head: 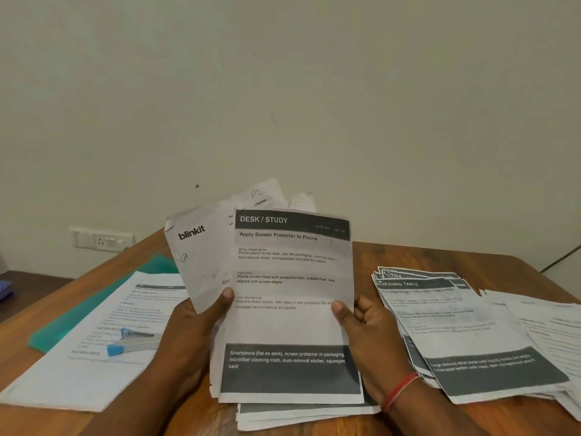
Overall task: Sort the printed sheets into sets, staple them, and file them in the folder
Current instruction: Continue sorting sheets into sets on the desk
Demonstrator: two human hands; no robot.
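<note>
Loosely fanned, creased paper sheets (292, 325)

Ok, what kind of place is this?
Probably a home or small-office desk: a wooden table against a plain wall with a socket plate, printed sheets piled on it, and a stapler.

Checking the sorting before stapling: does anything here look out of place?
Yes. The blinkit sheet, pinched by the left hand, juts out askew behind the DESK / STUDY sheet the right hand holds; its plain logo layout lacks that sheet's dark bands.
</note>
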